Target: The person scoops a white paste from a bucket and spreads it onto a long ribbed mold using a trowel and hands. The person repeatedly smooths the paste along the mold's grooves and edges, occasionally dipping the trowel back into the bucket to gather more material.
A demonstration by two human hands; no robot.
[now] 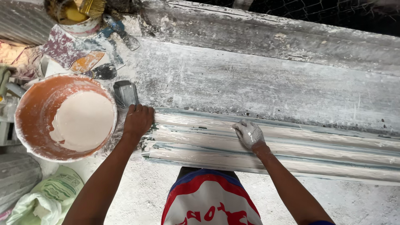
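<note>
While the left hand (138, 119) closes on a scraper (125, 93) at the moulding's (291, 146) end, the plaster-coated right hand (249, 134) presses its curled fingers on the grooves, holding nothing. A plaster bucket (31, 104) stands just left.

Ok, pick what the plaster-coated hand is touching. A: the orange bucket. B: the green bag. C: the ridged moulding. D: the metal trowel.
C: the right hand, white with plaster, rests on the ridged moulding, well away from the bucket, the trowel and the bag.
</note>
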